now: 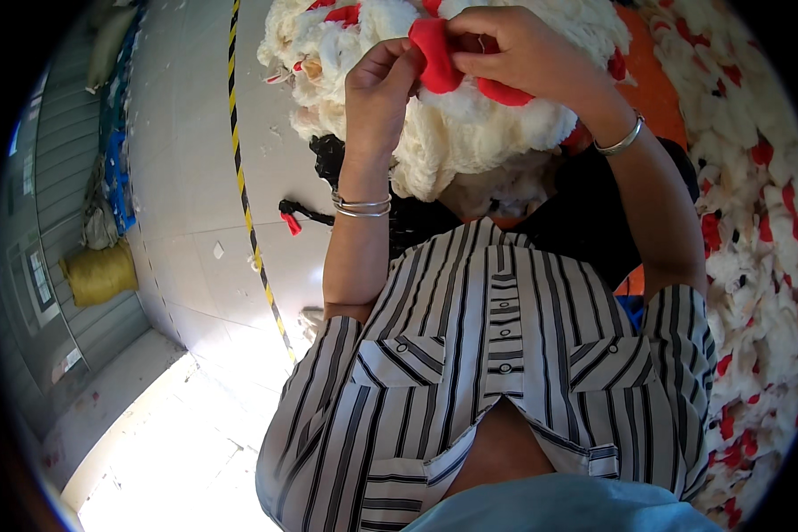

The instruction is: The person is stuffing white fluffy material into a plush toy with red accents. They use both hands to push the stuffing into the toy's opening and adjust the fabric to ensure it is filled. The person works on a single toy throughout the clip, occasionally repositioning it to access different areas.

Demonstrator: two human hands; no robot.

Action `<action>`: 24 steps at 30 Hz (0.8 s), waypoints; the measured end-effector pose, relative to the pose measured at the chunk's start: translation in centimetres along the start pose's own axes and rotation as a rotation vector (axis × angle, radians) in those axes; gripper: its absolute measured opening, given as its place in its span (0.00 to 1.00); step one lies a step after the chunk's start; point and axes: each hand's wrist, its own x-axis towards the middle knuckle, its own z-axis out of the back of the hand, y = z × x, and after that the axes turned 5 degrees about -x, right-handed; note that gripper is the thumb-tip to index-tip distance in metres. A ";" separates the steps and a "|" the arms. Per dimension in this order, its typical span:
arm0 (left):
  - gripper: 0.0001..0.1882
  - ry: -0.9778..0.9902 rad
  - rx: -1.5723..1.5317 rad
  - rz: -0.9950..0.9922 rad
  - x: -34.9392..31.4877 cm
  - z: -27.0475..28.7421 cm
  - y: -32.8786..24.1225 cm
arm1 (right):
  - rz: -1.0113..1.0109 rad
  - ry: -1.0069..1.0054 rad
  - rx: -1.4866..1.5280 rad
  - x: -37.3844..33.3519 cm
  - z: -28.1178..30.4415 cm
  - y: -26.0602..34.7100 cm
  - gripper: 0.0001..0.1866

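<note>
A soft red plush piece (435,57) is pinched between my two hands above a big fluffy heap of cream-white plush (448,151). My left hand (381,93) grips its left edge between thumb and fingertips. On its other side, my right hand (525,55) holds the piece with thumb and fingers closed. Below the right hand shows another red patch (504,92), resting against the white plush; whether it joins the held piece I cannot tell. More red bits poke out of the heap near its top.
Many white and red plush pieces (754,301) cover the area along the right. Something orange (652,84) lies between them and the heap. Black-and-yellow tape (238,146) runs along the pale floor at left. A yellow roll (102,274) stands by the far-left wall.
</note>
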 end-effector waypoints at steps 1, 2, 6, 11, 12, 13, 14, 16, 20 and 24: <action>0.08 0.010 0.009 0.006 -0.1 -0.1 0.1 | -0.007 -0.015 0.044 0.0 -0.3 0.1 0.10; 0.08 0.024 0.015 0.012 -0.2 -0.2 0.2 | -0.058 0.014 0.116 -0.2 -0.7 -0.3 0.11; 0.07 0.107 0.143 0.029 -0.4 0.3 0.1 | -0.097 0.044 0.211 -0.8 -1.7 -1.9 0.11; 0.08 -0.034 0.046 -0.062 0.3 1.2 -0.5 | 0.029 -0.104 0.022 -0.2 0.1 0.0 0.10; 0.10 -0.029 0.031 -0.077 0.4 1.0 -0.6 | 0.008 -0.098 0.029 -0.2 0.1 0.1 0.10; 0.10 -0.043 0.017 -0.064 0.3 0.6 -0.7 | -0.012 -0.091 0.037 -0.2 0.1 0.1 0.10; 0.10 -0.056 0.002 -0.048 0.0 -0.5 -0.9 | -0.004 -0.108 0.051 -0.2 0.1 0.1 0.10; 0.09 -0.036 0.050 0.010 -0.4 -1.2 -1.0 | 0.013 -0.140 0.081 -0.3 -0.2 0.0 0.11; 0.08 0.076 0.180 0.062 -0.5 -0.4 -0.4 | -0.004 -0.131 0.124 -0.3 -0.5 -0.1 0.12; 0.06 0.108 0.120 0.016 -0.2 0.3 -0.1 | -0.070 -0.063 0.109 -0.6 -0.2 1.0 0.12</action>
